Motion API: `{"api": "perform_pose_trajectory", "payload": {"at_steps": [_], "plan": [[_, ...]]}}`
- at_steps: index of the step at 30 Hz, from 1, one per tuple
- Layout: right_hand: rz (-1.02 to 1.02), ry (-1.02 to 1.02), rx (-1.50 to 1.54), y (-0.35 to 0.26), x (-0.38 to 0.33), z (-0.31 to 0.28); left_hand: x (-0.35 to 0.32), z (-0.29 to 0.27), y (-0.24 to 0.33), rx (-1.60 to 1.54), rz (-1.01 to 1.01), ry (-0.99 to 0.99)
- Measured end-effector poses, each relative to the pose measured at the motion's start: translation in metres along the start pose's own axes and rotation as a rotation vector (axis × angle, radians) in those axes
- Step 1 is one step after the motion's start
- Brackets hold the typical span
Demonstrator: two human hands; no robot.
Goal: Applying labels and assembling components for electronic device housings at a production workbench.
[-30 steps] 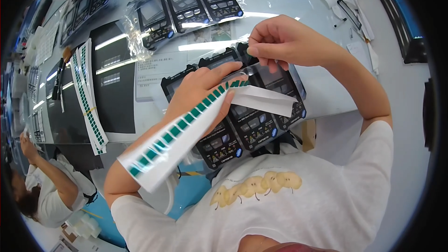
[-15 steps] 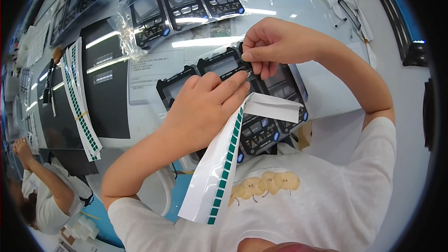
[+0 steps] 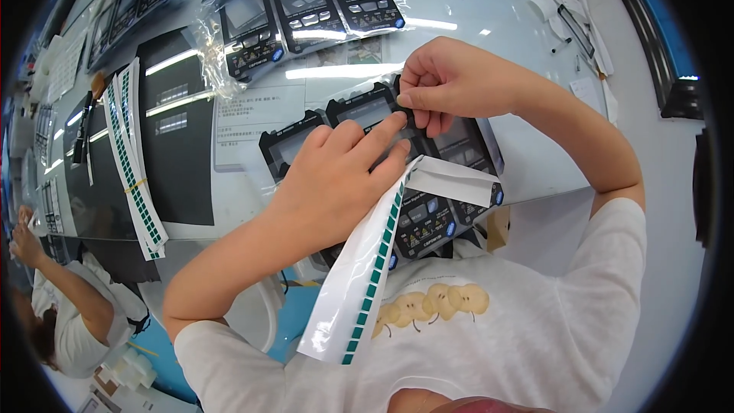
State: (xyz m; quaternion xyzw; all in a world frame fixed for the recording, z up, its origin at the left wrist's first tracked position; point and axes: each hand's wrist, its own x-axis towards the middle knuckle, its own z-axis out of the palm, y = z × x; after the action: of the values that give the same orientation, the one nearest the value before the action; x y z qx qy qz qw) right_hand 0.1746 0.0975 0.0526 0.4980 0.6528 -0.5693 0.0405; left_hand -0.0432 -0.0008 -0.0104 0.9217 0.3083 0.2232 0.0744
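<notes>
**Sticker strip held over a row of black panels**

Closest to the person's chest, a white backing strip with a column of green squares (image 3: 365,275) hangs down off the table edge, its long axis running from the lower left up toward the hands, its folded top end lying across the black panels. It looks light, thin and limp, likely to curl or crease; it is best taken flat near the top, beside the green squares, rather than by the dangling tail.

Above it, the left hand (image 3: 336,176) lies palm down on the strip and panels, fingers stretched and pressed flat, pinning rather than gripping. The row of black display panels in a clear sleeve (image 3: 428,206) sits at the near edge of the white table (image 3: 535,160), running left to right, stiff and slick-looking.

Just beyond, the right hand (image 3: 451,84) is closed in a pinch at the top edge of a panel; what sits between thumb and forefinger is too small to tell.

Farther off lie bagged panels (image 3: 306,8) and, to the left, more green sticker strips (image 3: 130,160).
</notes>
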Motion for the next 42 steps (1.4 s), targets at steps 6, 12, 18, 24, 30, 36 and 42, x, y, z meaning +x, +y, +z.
{"api": "perform_pose_trajectory", "payload": {"at_steps": [6, 12, 18, 24, 30, 36, 42], "plan": [[0.017, -0.015, -0.037, -0.005, 0.001, 0.001, -0.002, 0.001, 0.003, 0.022, 0.002, 0.004], [-0.008, -0.027, -0.289, -0.018, 0.007, 0.006, -0.004, 0.001, 0.007, 0.026, 0.006, 0.016], [-0.081, -0.03, -0.219, -0.01, 0.011, 0.001, -0.003, 0.004, 0.002, 0.011, -0.003, 0.023], [-0.107, 0.0, -0.093, -0.006, 0.006, -0.005, 0.001, -0.002, -0.002, 0.001, -0.009, 0.013], [-0.056, -0.119, -0.145, 0.001, 0.018, -0.007, -0.004, 0.0, -0.004, 0.032, 0.047, -0.012], [-0.039, -0.088, -0.294, -0.019, 0.007, 0.006, -0.009, -0.008, 0.01, 0.055, 0.025, -0.071], [-0.13, -0.064, -0.286, -0.012, 0.007, 0.006, -0.007, -0.002, 0.006, 0.07, 0.035, -0.041]]}}
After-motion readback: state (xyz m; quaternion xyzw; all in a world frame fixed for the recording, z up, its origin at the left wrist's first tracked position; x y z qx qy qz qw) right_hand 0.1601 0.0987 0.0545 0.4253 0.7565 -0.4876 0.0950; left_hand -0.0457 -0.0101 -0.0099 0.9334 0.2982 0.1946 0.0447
